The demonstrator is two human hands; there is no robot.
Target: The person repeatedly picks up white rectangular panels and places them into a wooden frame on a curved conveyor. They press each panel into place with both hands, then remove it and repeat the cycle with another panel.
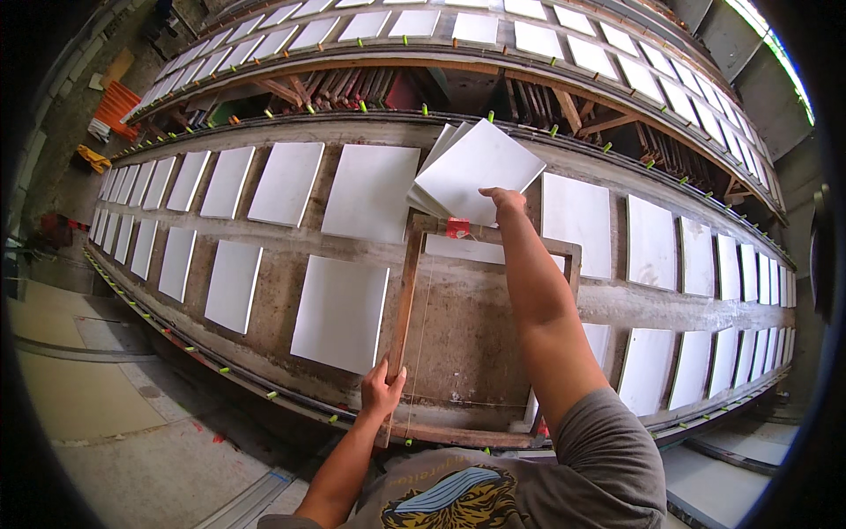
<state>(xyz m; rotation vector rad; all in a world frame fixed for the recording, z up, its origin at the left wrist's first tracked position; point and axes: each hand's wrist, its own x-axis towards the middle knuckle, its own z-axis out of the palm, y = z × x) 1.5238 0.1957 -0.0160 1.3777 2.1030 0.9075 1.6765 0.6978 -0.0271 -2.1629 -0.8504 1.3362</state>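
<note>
Gripping the wooden frame [408, 304] near its lower-left corner, the left hand [383, 392] lies between 6 and 7 o'clock from the middle of the view, while the right hand [504, 201] reaches to 1 o'clock, at the near edge of the top white panel [480, 163] in a small fanned stack. The step in hand looks like handling that panel while the frame is steadied on the long table [291, 240]; the next move probably calls for a sure hold on the one panel, so those beneath do not slide along with it. The left fingers are wrapped round the frame's side rail, thumb on the inner side. The right index finger stretches out along the panel's face toward 9 o'clock; whether the thumb is tucked underneath is hidden, so I cannot tell if this is a pinch or only a touch. A red patch [457, 228] sits at the frame's far rail, just below the stack, and a spaced-out panel [341, 315] lies at 8 o'clock, beside the frame.
</note>
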